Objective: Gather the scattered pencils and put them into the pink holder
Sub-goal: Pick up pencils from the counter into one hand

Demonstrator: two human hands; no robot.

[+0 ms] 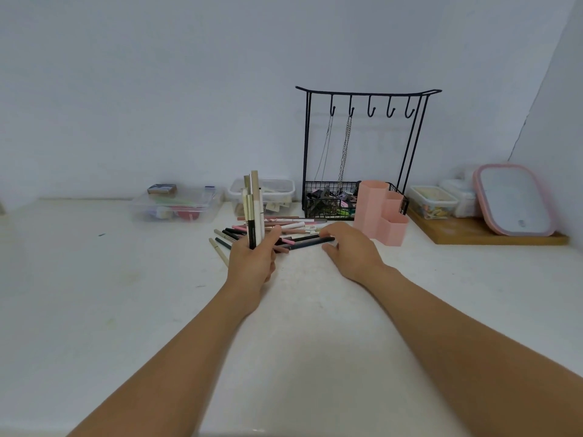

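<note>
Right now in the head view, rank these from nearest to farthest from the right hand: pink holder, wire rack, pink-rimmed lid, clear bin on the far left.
From the right hand:
1. Pink holder, just to its right.
2. Wire rack, behind the holder, by the wall.
3. Pink-rimmed lid and clear bin, one far right and one far left, are too close to call.

You see a pale pink holder (380,212), a black wire rack (362,152), a white counter (126,294), pencils (284,230) in black, beige, brown and pink, and a pink-rimmed lid (514,200) on a brown board (473,233).
</note>
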